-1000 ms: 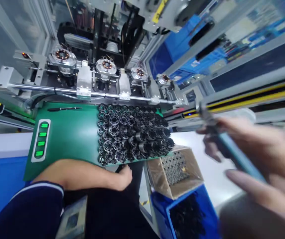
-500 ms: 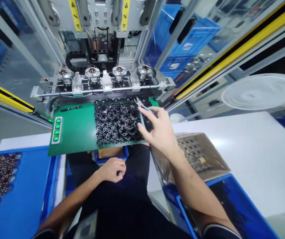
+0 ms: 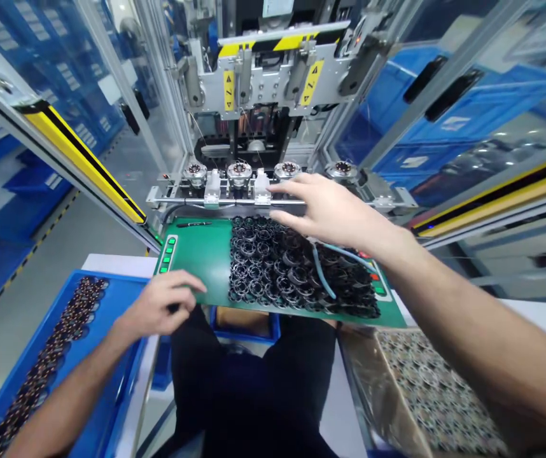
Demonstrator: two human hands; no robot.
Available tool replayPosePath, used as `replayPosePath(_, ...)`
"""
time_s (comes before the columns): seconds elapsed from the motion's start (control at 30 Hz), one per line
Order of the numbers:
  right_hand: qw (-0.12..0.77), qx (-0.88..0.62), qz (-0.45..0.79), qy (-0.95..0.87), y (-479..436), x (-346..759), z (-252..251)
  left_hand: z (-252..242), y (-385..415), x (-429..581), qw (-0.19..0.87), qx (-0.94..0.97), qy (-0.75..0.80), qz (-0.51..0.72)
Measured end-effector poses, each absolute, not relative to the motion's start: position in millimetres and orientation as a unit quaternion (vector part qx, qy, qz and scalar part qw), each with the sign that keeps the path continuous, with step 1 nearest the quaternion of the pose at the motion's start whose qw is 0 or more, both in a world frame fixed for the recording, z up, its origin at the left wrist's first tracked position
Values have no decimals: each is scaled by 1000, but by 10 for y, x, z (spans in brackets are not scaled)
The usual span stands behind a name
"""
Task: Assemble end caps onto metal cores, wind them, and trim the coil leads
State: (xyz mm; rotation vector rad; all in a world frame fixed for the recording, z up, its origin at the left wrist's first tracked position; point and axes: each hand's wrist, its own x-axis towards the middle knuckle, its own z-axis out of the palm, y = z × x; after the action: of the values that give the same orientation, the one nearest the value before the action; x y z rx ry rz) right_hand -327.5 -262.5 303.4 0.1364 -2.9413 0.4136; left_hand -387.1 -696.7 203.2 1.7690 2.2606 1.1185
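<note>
My right hand point(image 3: 330, 210) stretches forward with its fingers spread and nothing in it, hovering over the far edge of a heap of black ring parts point(image 3: 292, 267), close to the row of wound stators point(image 3: 239, 170) in the machine's fixtures. Blue-handled pliers point(image 3: 325, 270) lie on the heap below my wrist. My left hand point(image 3: 163, 305) rests at the near left corner of the green panel point(image 3: 201, 254), with its fingers curled; what they hold, if anything, is hidden.
A blue tray point(image 3: 86, 356) with copper-wound parts sits at the left. A carton point(image 3: 416, 381) of small metal parts is at the lower right. A black pen point(image 3: 194, 224) lies on the panel. Yellow-striped guard rails point(image 3: 86, 165) flank the machine.
My right hand has set the pliers down on the ring heap and reached forward toward the fixtures. My left hand rose from my lap to the panel's left corner. My view shifted left.
</note>
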Motion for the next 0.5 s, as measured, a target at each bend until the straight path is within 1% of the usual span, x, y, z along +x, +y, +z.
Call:
replayPosePath(0.07,8,1,143,-990,-2751,-3859,3126,2345,-6744,-4387,-31,557,754,346)
replayPosePath(0.1,-13,-18,139,-990,-2822,-4144,3131,2484,-6602,-4678,-64,532,780,323)
replayPosePath(0.13,-25,-38,131,-990,-2891,-4410,3112,2604,-6446,-4979,-98,503,812,280)
replayPosePath(0.2,-46,-79,111,-990,-3012,-4857,3031,2768,-6127,-5570,-140,435,877,151)
replayPosePath(0.23,-64,-99,105,-987,-3057,-5033,2984,2807,-5977,-5839,-131,412,897,87)
replayPosePath(0.27,-88,-117,103,-984,-3088,-5179,2941,2818,-5841,-6078,-118,402,905,67)
replayPosePath(0.37,-169,-152,113,-967,-3100,-5472,2868,2727,-5536,-6586,-80,393,915,36)
replayPosePath(0.5,-251,-180,126,-943,-3010,-5683,2837,2533,-5330,-6875,-48,391,919,7)
